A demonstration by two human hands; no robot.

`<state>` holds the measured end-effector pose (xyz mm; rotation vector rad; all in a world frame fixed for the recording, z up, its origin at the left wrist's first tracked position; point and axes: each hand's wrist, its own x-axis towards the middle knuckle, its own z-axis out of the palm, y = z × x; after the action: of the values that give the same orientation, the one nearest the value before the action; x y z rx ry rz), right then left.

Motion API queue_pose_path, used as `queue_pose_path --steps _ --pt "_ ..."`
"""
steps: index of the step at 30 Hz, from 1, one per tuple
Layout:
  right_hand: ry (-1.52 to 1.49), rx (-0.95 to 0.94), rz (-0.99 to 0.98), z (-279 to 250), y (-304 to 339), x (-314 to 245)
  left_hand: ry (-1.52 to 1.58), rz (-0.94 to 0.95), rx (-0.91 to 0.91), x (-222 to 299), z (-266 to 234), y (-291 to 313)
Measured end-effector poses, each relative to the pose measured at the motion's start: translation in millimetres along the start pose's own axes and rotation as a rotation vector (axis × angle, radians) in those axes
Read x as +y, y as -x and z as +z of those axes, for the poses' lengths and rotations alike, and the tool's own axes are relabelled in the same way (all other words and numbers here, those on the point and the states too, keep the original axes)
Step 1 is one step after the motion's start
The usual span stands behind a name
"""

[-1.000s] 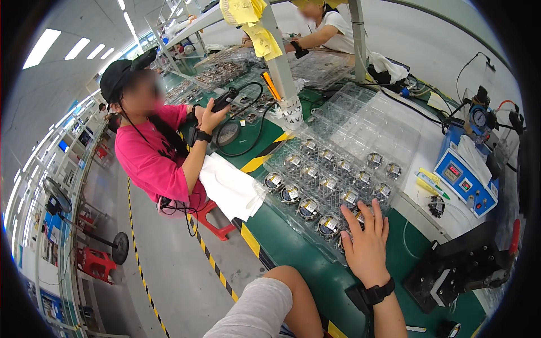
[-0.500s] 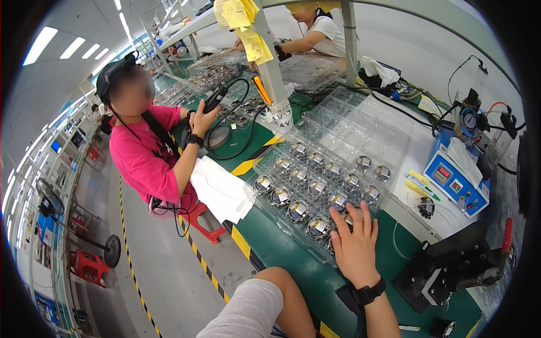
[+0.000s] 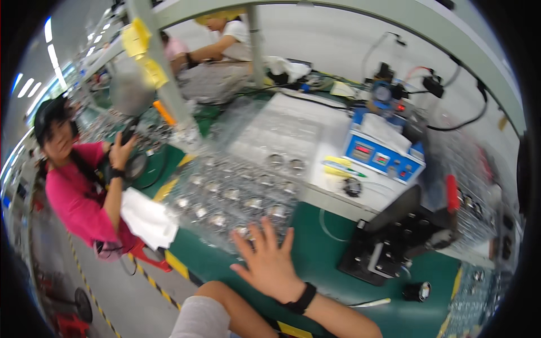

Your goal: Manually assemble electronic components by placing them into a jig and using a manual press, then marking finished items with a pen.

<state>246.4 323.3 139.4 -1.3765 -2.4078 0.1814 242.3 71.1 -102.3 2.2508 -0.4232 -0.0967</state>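
My right hand point(image 3: 267, 265) reaches in from the lower right, palm down, a dark band on its wrist. Its fingers are spread, with nothing in them. The fingertips lie over the near edge of a clear plastic tray point(image 3: 186, 217); blur hides whether they touch it. Several small round metal-and-black parts point(image 3: 231, 194) sit in rows in the tray's pockets. My left hand is out of view; a bent bare limb point(image 3: 222, 298) with grey cloth shows at the lower edge.
A black fixture with a red handle point(image 3: 452, 192) stands right of the tray, beside a black cylindrical part point(image 3: 417, 291) and a thin white tool point(image 3: 370, 302). Behind is a blue control box point(image 3: 386, 160). A person in pink point(image 3: 84, 188) holds a dark object at left; another sits across the bench.
The whole view has swung right and blurred, so the tray and bench sit further left. My right hand has drawn back toward the tray's near edge, its fingers wider apart.
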Motion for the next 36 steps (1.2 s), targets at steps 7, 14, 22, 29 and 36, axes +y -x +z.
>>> queue_pose_path --steps 7,14,22,29,36 --pt "0.057 0.049 -0.076 12.6 3.8 -1.5 -0.009 0.127 -0.102 -8.5 -19.3 -1.5" --pt "0.078 0.106 -0.073 21.0 9.4 0.2 -0.028 0.091 -0.159 14.4 -132.7 38.2" --pt "0.074 0.163 -0.072 23.7 6.5 0.2 0.006 0.041 -0.156 47.2 -182.3 45.1" --pt "0.12 0.149 -0.068 25.2 7.7 4.7 0.041 -0.001 -0.137 56.9 -203.6 47.4" --pt "0.123 0.141 -0.09 22.6 6.9 -2.5 0.064 -0.077 -0.098 1.1 -78.7 51.6"
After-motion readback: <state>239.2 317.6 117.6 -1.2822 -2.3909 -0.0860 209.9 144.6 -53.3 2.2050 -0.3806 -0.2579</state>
